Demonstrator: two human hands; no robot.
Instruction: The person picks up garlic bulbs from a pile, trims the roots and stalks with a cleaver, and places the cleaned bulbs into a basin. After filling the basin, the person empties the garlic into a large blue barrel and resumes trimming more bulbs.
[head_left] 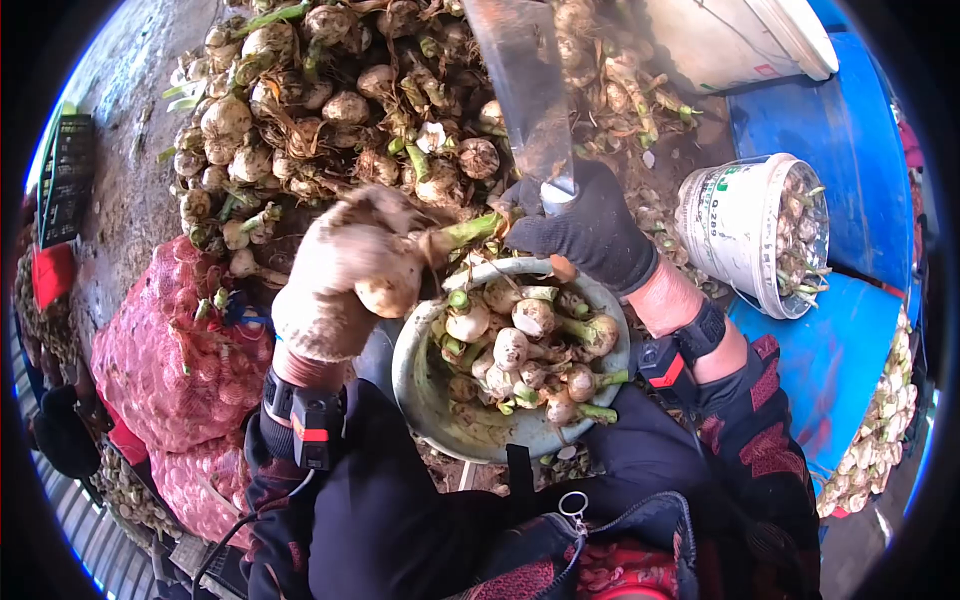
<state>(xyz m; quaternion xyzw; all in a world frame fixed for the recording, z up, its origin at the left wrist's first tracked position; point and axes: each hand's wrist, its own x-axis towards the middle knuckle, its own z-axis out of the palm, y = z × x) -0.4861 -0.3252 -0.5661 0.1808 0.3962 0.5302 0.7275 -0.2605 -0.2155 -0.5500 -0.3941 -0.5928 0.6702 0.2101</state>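
In a soiled white glove, my left hand (335, 275) is closed around a garlic bulb (388, 292). The bulb's green stem (465, 232) points right, toward the knife. My right hand (590, 228), in a black glove, grips the handle of a broad-bladed knife (525, 85), its blade pointing up and away from me. The cut stem end lies close to the fingers of the right hand. Below both hands a grey-green bowl (425, 425) between my legs holds several trimmed garlic bulbs (510, 348) with short stems. Motion smears the left hand.
A big heap of garlic (345, 105) lies ahead. Pink mesh sacks (165, 350) full of bulbs stand at left. To the right, a white bucket (735, 225) lies tipped, with garlic in it, near blue sheets (820, 350). Another white container (740, 40) stands at top right.
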